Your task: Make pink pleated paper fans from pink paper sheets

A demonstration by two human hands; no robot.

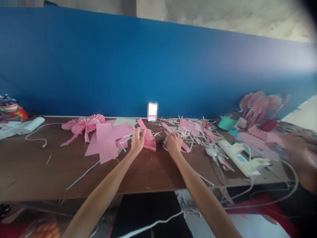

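Note:
My left hand is closed, thumb against fingers, on a pink paper strip that rises from it. A pleated piece of pink paper shows just beside that hand, fanned at its lower edge. My right hand rests palm down with curled fingers among the paper scraps. Another pink strip lies partly beneath it, and something small and dark shows by its thumb. What the right fingers grip, if anything, is hidden. Pink paper sheets overlap to the left of my left hand.
Pink paper fans lie at left. A heap of white paper scraps spreads to the right, before a power strip with cables. A phone leans on the blue partition. Another person's blurred arm is at far right.

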